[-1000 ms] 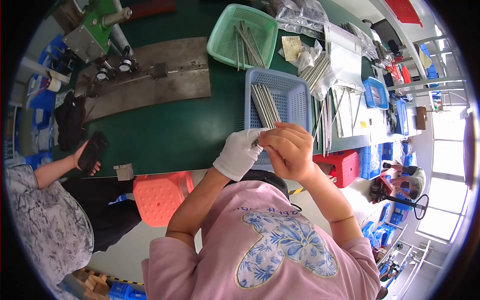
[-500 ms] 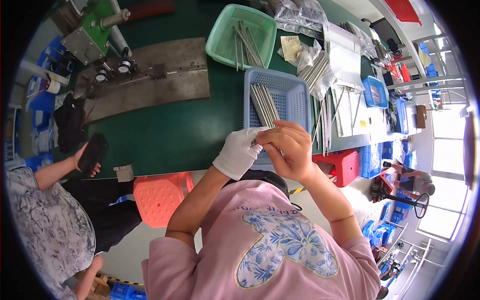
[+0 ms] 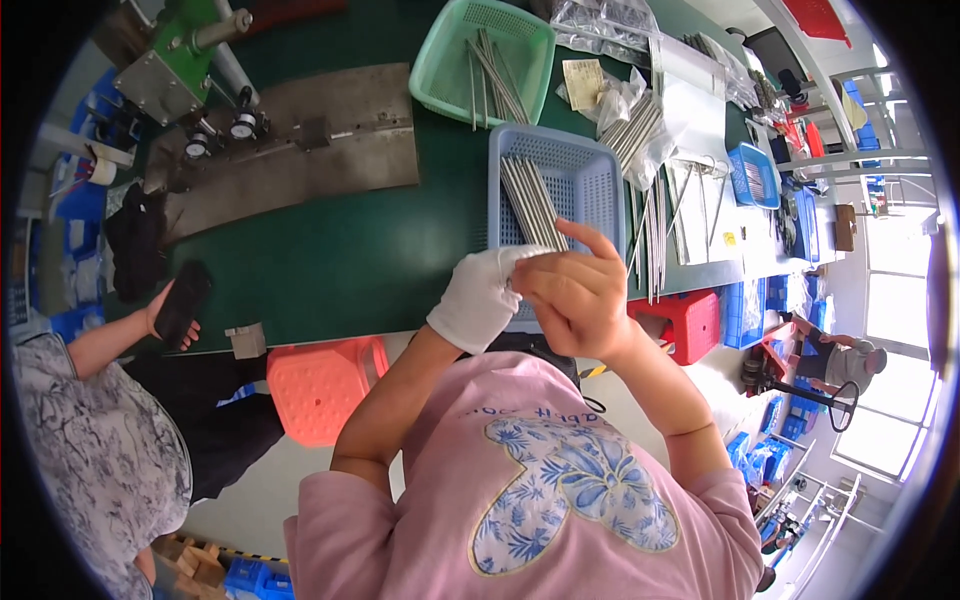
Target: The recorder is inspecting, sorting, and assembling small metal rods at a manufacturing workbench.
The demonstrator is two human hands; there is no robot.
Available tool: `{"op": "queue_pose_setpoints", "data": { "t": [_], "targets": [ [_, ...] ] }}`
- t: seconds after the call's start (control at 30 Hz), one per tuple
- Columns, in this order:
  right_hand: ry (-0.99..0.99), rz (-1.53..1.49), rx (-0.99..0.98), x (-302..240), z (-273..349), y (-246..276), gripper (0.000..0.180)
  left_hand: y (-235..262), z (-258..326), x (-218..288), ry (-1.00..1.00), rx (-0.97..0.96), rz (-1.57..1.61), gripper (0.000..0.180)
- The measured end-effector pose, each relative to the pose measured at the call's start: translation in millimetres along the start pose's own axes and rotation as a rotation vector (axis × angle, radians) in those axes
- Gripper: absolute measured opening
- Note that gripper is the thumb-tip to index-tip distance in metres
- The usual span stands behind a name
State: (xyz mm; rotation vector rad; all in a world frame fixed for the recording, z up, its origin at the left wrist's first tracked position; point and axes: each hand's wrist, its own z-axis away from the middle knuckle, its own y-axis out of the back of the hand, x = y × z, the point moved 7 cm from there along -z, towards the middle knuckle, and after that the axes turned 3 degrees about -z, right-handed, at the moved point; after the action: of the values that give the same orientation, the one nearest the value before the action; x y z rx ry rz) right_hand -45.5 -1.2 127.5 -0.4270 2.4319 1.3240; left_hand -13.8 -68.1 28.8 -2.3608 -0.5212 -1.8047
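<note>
Here we are at the dark green worktop [image 3: 330,275], and the left hand [image 3: 474,300], in a white fabric glove, meets the bare right hand [image 3: 575,298], fingers bent together, one right finger lifted; whatever they pinch is hidden, so I can't tell their grip. Just beyond, a bundle of slim silver metal rods [image 3: 530,203] lies in the blue perforated plastic basket [image 3: 592,190]; a few more sit in the green perforated plastic basket [image 3: 428,78], others in a clear plastic bag [image 3: 662,152]. It looks like mid-work, but which rods are finished and which remain, nothing shows! Writing? A yellowish paper slip [image 3: 583,82], too small to read; blue lettering crosses the pink shirt [image 3: 425,450]. No brand I can make out.
</note>
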Motion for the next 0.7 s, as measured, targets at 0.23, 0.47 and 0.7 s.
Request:
{"op": "queue_pose_setpoints", "data": {
  "t": [0.23,0.47,0.7],
  "targets": [
    [-0.02,0.021,-0.04,-3,-2,0,0.009,-4,3,-9,0.076,-0.017,0.08,0.02],
    [-0.784,-0.666,0.032,40,64,-2,0.01,111,27,-70,0.304,0.84,0.518,0.023],
    [-0.789,-1.174,-0.223,24,104,-111,0.01,187,94,-102,0.399,1.297,0.946,0.031]
  ]
}}
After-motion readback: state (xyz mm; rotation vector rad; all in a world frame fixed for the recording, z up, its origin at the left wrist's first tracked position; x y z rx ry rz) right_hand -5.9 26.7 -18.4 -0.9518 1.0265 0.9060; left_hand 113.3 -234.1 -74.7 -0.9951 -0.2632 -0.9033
